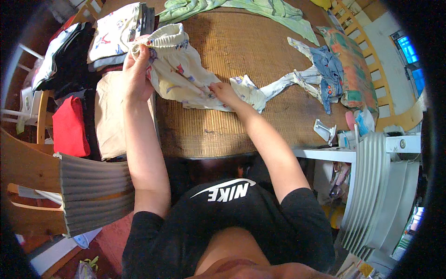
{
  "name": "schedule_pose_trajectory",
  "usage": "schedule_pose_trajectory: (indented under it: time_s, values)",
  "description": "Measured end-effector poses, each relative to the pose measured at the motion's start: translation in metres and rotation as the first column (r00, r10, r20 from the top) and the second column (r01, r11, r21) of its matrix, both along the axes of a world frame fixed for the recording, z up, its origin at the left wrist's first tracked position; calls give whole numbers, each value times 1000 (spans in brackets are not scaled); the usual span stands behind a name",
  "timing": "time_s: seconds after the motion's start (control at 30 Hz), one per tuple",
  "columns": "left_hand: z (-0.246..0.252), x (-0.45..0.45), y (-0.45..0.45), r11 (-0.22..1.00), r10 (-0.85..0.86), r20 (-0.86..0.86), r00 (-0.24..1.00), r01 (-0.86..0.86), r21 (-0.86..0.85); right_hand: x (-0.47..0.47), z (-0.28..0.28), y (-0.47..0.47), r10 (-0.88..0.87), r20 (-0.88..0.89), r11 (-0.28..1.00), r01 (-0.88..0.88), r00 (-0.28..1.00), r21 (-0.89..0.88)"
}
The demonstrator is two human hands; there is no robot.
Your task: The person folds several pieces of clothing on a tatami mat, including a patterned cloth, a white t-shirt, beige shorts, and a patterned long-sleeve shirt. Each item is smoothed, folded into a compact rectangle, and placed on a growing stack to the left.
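A pair of cream patterned trousers [184,73] with a gathered elastic waistband stretches between my hands. My left hand [139,71] grips the waistband, raised at the upper left, its thumb pressed over the edge. Lower and to the right, my right hand [223,92] has its fingers at the cloth of a leg; the fingertips look pinched on it. The end of the trousers rests on the woven mat [195,136]. Beyond it, a denim garment [327,69] with pale printed sleeves lies spread on the mat.
Folded clothes, including a patterned pile [113,35], a red garment [71,127] and a beige one [110,115], stand at the left. A green blanket [240,7] lies at the far side. On the right are a patterned pillow [352,69], a white plastic stand [324,132] and a wooden bed rail [378,75].
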State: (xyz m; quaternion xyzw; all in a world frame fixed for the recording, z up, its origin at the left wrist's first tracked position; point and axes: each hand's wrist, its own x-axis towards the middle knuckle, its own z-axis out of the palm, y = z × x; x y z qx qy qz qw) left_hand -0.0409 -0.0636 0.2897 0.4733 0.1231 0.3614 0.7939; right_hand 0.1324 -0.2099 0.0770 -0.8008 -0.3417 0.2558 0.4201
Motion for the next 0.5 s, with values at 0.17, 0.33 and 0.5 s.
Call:
schedule_pose_trajectory:
  time_s: [0.17,0.33,0.5]
  values:
    - [4,-10,3,997,67,-20,998,-66,42,2,-25,37,-58,83,998,59,995,-6]
    - [8,-11,11,994,105,51,993,-107,28,-14,-36,27,282,-494,930,-361,822,-69]
    - [9,-8,21,998,60,80,995,-61,19,-35,-5,11,258,-964,957,-157,64,246]
